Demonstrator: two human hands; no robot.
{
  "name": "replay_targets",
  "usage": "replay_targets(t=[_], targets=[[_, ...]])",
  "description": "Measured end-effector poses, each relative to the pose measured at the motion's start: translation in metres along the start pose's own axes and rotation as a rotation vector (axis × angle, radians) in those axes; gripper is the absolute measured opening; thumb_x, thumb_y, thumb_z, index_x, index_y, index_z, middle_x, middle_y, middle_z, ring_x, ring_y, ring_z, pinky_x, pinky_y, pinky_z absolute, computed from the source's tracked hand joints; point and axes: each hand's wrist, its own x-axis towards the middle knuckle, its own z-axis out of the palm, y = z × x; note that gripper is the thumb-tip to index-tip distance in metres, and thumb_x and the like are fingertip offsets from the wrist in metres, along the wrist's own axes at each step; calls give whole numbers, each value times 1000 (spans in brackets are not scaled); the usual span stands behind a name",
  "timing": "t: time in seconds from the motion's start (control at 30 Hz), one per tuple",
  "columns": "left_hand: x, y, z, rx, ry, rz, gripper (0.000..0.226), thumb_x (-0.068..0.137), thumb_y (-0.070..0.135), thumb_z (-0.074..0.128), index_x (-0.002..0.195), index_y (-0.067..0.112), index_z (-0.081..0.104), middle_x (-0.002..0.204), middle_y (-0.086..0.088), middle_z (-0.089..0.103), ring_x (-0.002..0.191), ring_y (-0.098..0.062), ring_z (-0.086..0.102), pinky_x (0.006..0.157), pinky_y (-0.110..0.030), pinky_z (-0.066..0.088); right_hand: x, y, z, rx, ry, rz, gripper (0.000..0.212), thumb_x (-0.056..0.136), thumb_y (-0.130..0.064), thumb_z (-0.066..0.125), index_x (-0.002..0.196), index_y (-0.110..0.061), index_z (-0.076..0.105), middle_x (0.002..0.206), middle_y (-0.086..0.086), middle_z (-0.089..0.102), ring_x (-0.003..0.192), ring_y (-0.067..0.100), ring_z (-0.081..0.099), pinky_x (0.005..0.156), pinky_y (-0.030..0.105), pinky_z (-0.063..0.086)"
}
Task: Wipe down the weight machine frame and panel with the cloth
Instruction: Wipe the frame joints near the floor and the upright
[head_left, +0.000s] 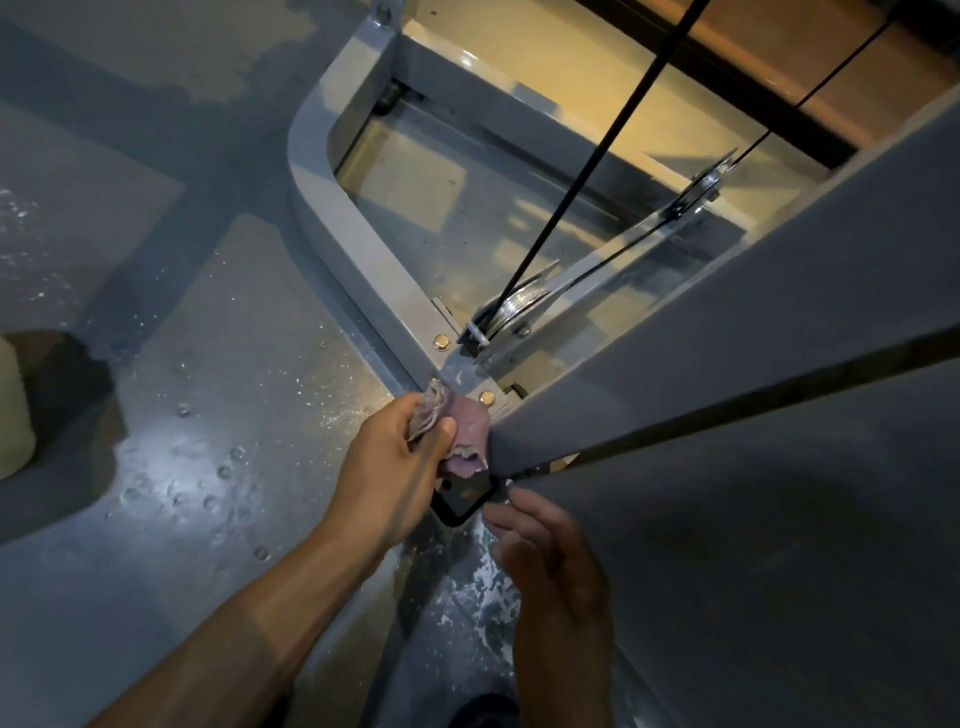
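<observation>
While bunched, cloth (457, 431) in left hand (395, 457).

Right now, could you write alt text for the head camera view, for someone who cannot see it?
A person's left hand presses a crumpled pinkish cloth against the bolted corner of a grey weight machine frame. The right hand hovers open just below. Black cables run over pulleys behind.

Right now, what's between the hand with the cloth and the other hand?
In the head view, a black foot pad of the machine's base lies between the left hand, which grips the pinkish cloth, and the right hand. Neither hand touches the other.
</observation>
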Motion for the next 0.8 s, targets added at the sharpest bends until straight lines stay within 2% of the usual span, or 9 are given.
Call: replay_targets(t=[0.1,0.17,0.3,0.4,0.47,0.53,0.63,0.7,0.8], targets=[[5,2,-6,30,-50,8,12,95,37,67,105,35,61,96,9,72,85,-3,69,77,-28,59,12,2,7,45,-45,65,22,83,-6,77,105,-11,75,99,8,79,96,19,74,77,17,53],[11,1,-13,104,-50,52,22,92,35,74,109,35,60,99,12,71,87,-3,69,75,-26,58,18,4,15,120,-60,168,23,84,5,77,104,-5,74,94,12,78,93,24,75,74,21,57],[28,-1,-28,164,-33,135,27,85,14,81,102,33,74,97,9,74,88,-6,70,81,-42,60,24,10,29,177,-86,195,35,74,-12,71,108,-5,69,91,11,78,87,18,76,76,26,60],[41,2,-32,207,-45,143,24,88,25,78,106,40,72,106,12,69,92,-2,67,82,-36,60,24,15,33,72,-125,176,19,90,-2,74,108,-9,71,92,8,78,91,18,76,80,29,61],[47,3,-32,233,-84,118,32,89,33,74,118,40,62,111,14,65,95,2,64,79,-26,60,24,19,36,-17,-146,139,15,95,-8,70,109,-14,72,94,4,79,96,19,75,86,34,60],[53,1,-29,273,-132,106,41,91,28,74,123,37,51,112,13,63,96,-2,65,72,-18,57,27,19,41,-47,-140,132,23,87,-21,68,109,-15,72,97,5,78,97,21,75,88,36,59],[60,0,-26,364,-157,140,44,88,25,79,118,37,49,114,11,65,99,-8,67,77,-22,60,35,17,45,-42,-168,154,29,80,-25,64,107,-16,73,96,3,79,96,17,75,84,29,59],[64,0,-26,435,-152,178,46,86,22,82,118,35,51,113,12,66,97,-3,66,80,-21,59,39,15,46,-51,-195,167,29,80,-26,63,106,-16,73,94,1,79,94,14,75,84,26,59],[70,1,-27,447,-155,216,52,84,27,83,126,31,54,108,18,65,88,8,62,72,-8,53,40,14,51,-48,-204,201,27,80,-25,62,104,-19,73,93,2,79,94,15,75,85,31,60]])
